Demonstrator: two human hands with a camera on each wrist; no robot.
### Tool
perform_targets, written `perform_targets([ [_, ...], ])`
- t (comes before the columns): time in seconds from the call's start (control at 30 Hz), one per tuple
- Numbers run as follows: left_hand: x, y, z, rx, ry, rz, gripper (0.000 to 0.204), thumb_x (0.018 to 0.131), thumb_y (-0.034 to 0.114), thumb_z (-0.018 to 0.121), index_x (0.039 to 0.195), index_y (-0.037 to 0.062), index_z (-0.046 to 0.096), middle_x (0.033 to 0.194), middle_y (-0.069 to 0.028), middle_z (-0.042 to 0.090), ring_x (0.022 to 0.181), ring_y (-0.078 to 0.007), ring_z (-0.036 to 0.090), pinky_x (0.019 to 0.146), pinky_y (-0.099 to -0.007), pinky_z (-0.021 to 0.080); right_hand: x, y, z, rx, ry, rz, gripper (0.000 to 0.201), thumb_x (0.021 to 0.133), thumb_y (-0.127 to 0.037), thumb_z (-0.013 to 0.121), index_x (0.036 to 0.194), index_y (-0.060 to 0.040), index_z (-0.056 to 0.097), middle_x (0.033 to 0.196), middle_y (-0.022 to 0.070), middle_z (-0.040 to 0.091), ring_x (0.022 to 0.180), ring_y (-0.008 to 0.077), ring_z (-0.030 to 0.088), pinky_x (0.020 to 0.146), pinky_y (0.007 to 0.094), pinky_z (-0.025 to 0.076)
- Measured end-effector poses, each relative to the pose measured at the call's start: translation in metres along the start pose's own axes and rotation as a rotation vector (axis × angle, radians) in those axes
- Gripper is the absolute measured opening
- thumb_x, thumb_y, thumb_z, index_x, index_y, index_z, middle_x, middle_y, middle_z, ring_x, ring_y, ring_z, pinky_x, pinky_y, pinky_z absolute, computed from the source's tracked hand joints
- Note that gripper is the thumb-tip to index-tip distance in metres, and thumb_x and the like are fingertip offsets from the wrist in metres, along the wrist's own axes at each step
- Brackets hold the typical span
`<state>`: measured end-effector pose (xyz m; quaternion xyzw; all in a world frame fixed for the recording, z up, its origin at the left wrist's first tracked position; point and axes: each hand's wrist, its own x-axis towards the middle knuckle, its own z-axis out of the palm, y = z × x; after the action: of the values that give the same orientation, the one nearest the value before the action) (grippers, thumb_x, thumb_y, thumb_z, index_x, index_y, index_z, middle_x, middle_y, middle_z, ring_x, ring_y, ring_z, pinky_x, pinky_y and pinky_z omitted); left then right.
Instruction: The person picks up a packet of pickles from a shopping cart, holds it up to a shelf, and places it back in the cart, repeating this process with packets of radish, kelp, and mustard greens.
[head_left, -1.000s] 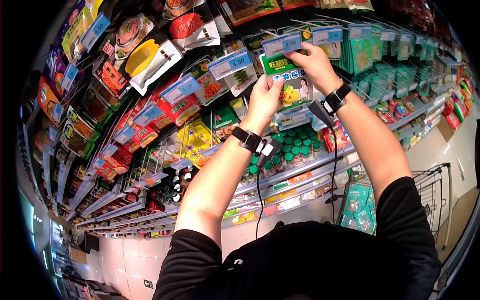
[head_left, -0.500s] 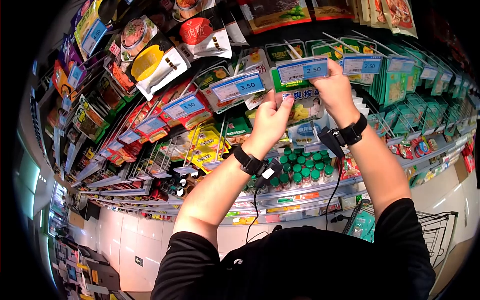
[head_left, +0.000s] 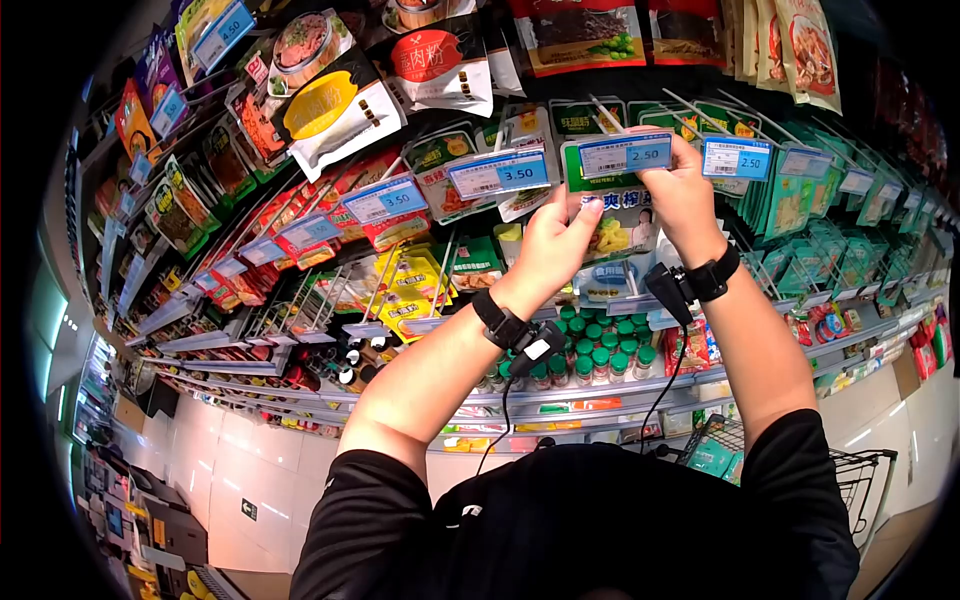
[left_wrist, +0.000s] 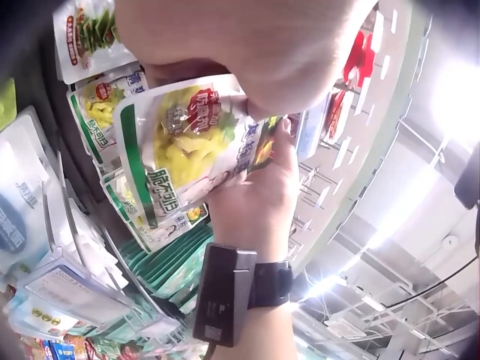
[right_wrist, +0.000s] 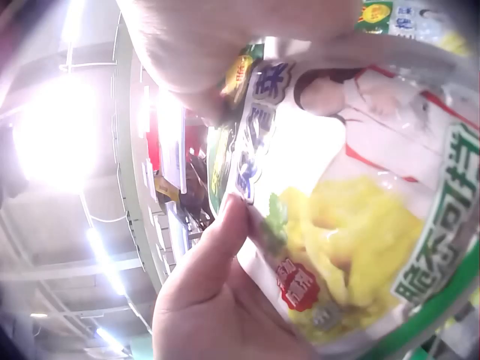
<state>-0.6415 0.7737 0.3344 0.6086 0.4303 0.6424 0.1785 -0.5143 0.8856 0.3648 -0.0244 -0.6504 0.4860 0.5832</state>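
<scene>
A green-topped pouch of pickled mustard tuber [head_left: 622, 232], printed with yellow pieces and a figure in white, hangs upright between both hands. My left hand [head_left: 552, 242] pinches its left edge, thumb across the front. At its upper right side my right hand [head_left: 685, 200] grips it, fingertips close to the right end of the 2.50 price tag [head_left: 625, 154]. That tag covers part of the pouch's green top in the head view. In the right wrist view the left thumb [right_wrist: 229, 225] presses on the pouch front [right_wrist: 345, 247]; fingers behind it are hidden.
Similar pouches [left_wrist: 105, 112] hang on metal hooks behind, with a 3.50 tag [head_left: 503, 175] to the left. Teal packets [head_left: 850, 260] fill the right. Green-capped jars [head_left: 610, 350] stand on a shelf below. A wire cart [head_left: 860, 480] is at the lower right.
The pouch has gone up, so that its top now sits behind the 2.50 tag. Both hands still hold it. The head view has shifted and moved nearer the hooks.
</scene>
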Motion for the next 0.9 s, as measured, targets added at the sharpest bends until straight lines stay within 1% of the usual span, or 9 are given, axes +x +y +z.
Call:
perform_targets([
  [0.17, 0.004, 0.002, -0.007, 0.056, 0.027, -0.099, 0.031, 0.095, 0.023, 0.052, 0.112, -0.0028, 0.052, 0.096, -0.0061, 0.062, 0.087, -0.0109, 0.055, 0.080, -0.0260, 0.044, 0.007, 0.003, 0.000, 0.040, -0.038, -0.013, 0.029, 0.078, 0.002, 0.056, 0.106, -0.0008, 0.062, 0.095, 0.0037, 0.065, 0.086, 0.0097, 0.059, 0.080, 0.0249, 0.048],
  [0.37, 0.006, 0.002, -0.006, -0.038, -0.042, -0.066, 0.032, 0.095, 0.022, 0.051, 0.116, -0.0012, 0.047, 0.108, -0.0058, 0.059, 0.098, -0.0111, 0.053, 0.088, -0.0271, 0.042, 0.012, 0.011, -0.006, 0.076, -0.103, -0.022, 0.029, 0.078, 0.004, 0.054, 0.105, -0.0008, 0.061, 0.099, 0.0037, 0.064, 0.091, 0.0099, 0.058, 0.083, 0.0251, 0.047],
  [0.5, 0.005, 0.002, -0.008, -0.030, -0.010, -0.157, 0.032, 0.095, 0.024, 0.052, 0.115, -0.0014, 0.049, 0.106, -0.0060, 0.059, 0.096, -0.0113, 0.053, 0.087, -0.0270, 0.042, 0.017, 0.011, -0.003, 0.070, -0.099, 0.030, 0.032, 0.078, 0.010, 0.052, 0.107, -0.0011, 0.061, 0.099, 0.0042, 0.064, 0.091, 0.0106, 0.059, 0.083, 0.0254, 0.047],
  [0.57, 0.007, -0.004, -0.009, 0.049, -0.003, -0.093, 0.033, 0.095, 0.025, 0.052, 0.114, -0.0020, 0.050, 0.103, -0.0061, 0.059, 0.092, -0.0111, 0.054, 0.083, -0.0264, 0.044, 0.019, 0.009, 0.002, 0.029, -0.101, 0.023, 0.032, 0.079, 0.010, 0.052, 0.107, -0.0025, 0.060, 0.096, 0.0036, 0.064, 0.092, 0.0108, 0.059, 0.082, 0.0240, 0.046],
  [0.63, 0.012, -0.007, -0.008, 0.065, 0.018, -0.086, 0.033, 0.095, 0.025, 0.052, 0.113, -0.0025, 0.050, 0.101, -0.0056, 0.059, 0.088, -0.0107, 0.054, 0.078, -0.0263, 0.046, 0.022, 0.007, 0.007, -0.130, -0.060, -0.068, 0.022, 0.086, 0.002, 0.055, 0.107, -0.0018, 0.057, 0.096, 0.0035, 0.062, 0.090, 0.0099, 0.058, 0.082, 0.0231, 0.046],
  [0.67, 0.016, -0.008, -0.008, 0.049, 0.029, -0.251, 0.031, 0.095, 0.025, 0.051, 0.114, -0.0005, 0.050, 0.103, -0.0051, 0.059, 0.087, -0.0104, 0.054, 0.075, -0.0263, 0.047, 0.029, 0.016, 0.005, -0.139, -0.011, 0.010, 0.014, 0.086, -0.006, 0.062, 0.098, -0.0037, 0.058, 0.088, 0.0022, 0.063, 0.083, 0.0099, 0.059, 0.072, 0.0218, 0.048],
  [0.7, 0.020, -0.007, -0.007, -0.006, 0.050, -0.214, 0.028, 0.094, 0.022, 0.052, 0.114, 0.0021, 0.052, 0.102, -0.0038, 0.060, 0.084, -0.0106, 0.054, 0.073, -0.0266, 0.046, 0.035, 0.030, -0.001, -0.246, -0.051, -0.046, 0.015, 0.086, -0.013, 0.064, 0.095, -0.0032, 0.058, 0.086, 0.0032, 0.063, 0.079, 0.0081, 0.059, 0.067, 0.0224, 0.048],
  [0.87, 0.061, -0.048, -0.017, 0.037, 0.198, -0.202, 0.019, 0.090, 0.014, 0.054, 0.104, 0.0023, 0.056, 0.090, -0.0030, 0.060, 0.074, -0.0112, 0.053, 0.067, -0.0263, 0.045, 0.056, 0.054, -0.001, -0.549, 0.043, -0.257, 0.026, 0.083, -0.011, 0.064, 0.105, -0.0015, 0.054, 0.100, 0.0162, 0.062, 0.093, 0.0300, 0.061, 0.081, 0.0339, 0.048],
  [0.9, 0.068, -0.051, -0.017, 0.065, 0.248, -0.239, 0.018, 0.089, 0.014, 0.055, 0.102, 0.0021, 0.056, 0.089, -0.0028, 0.060, 0.073, -0.0114, 0.053, 0.067, -0.0263, 0.045, 0.055, 0.054, -0.002, -0.552, 0.042, -0.259, 0.026, 0.083, -0.011, 0.064, 0.105, -0.0015, 0.054, 0.100, 0.0162, 0.062, 0.093, 0.0300, 0.061, 0.081, 0.0339, 0.048],
])
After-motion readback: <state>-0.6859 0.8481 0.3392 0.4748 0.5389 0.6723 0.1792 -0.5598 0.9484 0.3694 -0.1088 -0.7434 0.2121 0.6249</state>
